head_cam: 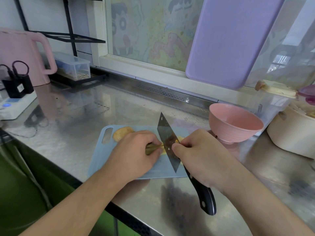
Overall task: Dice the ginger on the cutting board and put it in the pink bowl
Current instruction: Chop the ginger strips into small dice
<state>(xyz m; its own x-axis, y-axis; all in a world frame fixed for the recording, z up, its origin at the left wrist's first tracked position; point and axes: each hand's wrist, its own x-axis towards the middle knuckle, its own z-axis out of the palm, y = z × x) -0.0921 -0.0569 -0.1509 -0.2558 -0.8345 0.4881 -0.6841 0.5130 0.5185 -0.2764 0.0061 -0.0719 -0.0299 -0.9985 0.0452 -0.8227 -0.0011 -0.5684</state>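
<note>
A light blue cutting board [119, 167] lies on the steel counter. My left hand [136, 150] presses down on thin ginger strips [153, 147], fingers curled over them. My right hand [202, 155] grips a cleaver [166, 138] with a black handle, its blade standing on the board right beside my left fingertips. Small yellow cut bits [180, 138] show beyond the blade. A larger ginger piece [121, 133] rests at the board's far left by the handle slot. The pink bowl [235, 122] stands to the right of the board; its visible inside looks empty.
A cream pot [293, 138] and a clear plastic box [272, 101] stand right of the bowl. A purple board [230, 40] leans on the window. At far left are a pink kettle [22, 53], a power strip with plugs [15, 99] and a clear container [73, 67].
</note>
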